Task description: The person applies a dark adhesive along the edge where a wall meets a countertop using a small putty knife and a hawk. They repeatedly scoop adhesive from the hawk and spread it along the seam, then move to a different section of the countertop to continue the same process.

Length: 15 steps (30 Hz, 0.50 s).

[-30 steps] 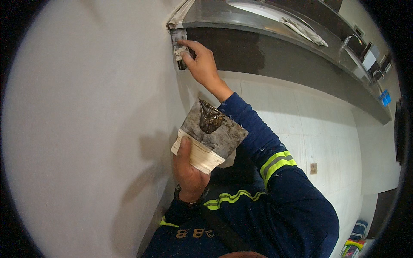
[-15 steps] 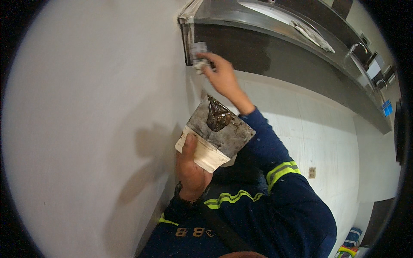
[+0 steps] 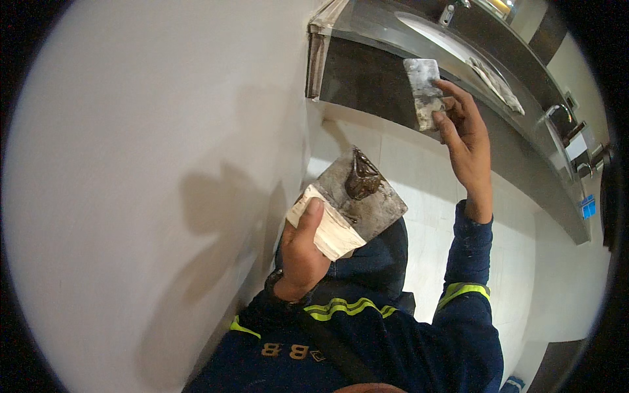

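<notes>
1. The left hand (image 3: 304, 252) is on the near side of the worktop (image 3: 367, 27), its fingers gripping the cream end of a broad scraper (image 3: 379, 213), thumb on top.
2. A lump of dark, glossy paste (image 3: 363, 178) sits on the broad scraper's grey plate, also nearer than the worktop.
3. The right hand (image 3: 470, 144) is in front of the worktop, its fingers pinching a small scraper (image 3: 422, 80) by its stained end.
4. A pale cloth (image 3: 496, 86) lies on the worktop.
5. A white sink (image 3: 429, 34) is set into the worktop.
</notes>
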Tool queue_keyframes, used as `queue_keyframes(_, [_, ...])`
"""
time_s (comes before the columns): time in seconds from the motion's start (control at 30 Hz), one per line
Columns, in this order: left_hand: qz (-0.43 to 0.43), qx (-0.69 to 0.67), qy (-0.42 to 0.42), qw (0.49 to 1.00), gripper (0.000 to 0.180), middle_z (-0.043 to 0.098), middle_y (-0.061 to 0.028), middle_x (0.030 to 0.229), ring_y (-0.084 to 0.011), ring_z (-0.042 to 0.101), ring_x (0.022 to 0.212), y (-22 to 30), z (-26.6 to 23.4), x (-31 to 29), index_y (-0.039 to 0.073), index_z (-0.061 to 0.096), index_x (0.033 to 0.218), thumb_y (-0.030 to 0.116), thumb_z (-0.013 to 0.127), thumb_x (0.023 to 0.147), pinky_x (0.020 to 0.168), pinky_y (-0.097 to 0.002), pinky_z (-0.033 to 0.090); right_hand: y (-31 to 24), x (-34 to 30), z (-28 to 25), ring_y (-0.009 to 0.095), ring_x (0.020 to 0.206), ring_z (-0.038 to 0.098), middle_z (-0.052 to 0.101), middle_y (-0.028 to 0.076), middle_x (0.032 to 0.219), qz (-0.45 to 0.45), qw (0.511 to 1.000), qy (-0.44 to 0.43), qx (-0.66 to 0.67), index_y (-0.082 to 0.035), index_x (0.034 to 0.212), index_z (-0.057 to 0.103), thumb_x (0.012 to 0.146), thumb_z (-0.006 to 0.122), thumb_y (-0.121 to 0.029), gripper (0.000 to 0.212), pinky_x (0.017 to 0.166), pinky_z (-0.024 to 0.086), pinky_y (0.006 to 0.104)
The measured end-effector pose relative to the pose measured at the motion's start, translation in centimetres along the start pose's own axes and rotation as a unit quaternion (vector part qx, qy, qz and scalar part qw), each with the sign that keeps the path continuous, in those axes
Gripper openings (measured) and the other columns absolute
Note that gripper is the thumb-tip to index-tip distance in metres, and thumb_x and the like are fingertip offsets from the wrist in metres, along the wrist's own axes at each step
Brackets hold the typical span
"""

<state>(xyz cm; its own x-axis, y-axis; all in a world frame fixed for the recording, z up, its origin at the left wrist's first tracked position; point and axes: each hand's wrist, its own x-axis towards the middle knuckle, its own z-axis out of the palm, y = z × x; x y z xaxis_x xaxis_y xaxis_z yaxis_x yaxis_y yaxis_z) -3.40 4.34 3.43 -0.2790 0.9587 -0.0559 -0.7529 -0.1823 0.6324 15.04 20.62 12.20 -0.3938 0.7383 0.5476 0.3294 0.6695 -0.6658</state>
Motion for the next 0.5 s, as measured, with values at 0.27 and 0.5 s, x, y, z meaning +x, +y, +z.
queue_keyframes(0.27, [0.014,0.002,-0.004,1.0,0.046,0.055,-0.016,0.121,-0.0272,0.056,0.11,-0.5,-1.9,-0.7,-0.002,0.044,0.13,0.029,0.045,0.095,0.095,-0.0402,0.045,0.8,-0.6,4.1,0.011,0.086,0.056,0.06,0.006,0.105,0.046,0.99,-0.045,0.125,-0.006,0.131,0.048,0.091,0.051,-0.007,0.04,0.07,0.049,0.025])
queue_keyframes(0.5, [0.012,0.013,-0.018,1.0,0.046,0.055,-0.0164,0.122,-0.0283,0.056,0.111,-0.2,-1.7,-0.9,-0.002,0.043,0.13,0.029,0.044,0.096,0.096,-0.0413,0.045,0.3,-0.6,1.2,0.012,0.089,0.056,0.06,0.008,0.107,0.033,0.997,-0.006,0.071,-0.002,0.129,0.05,0.093,0.05,-0.009,0.037,0.07,0.049,0.0253])
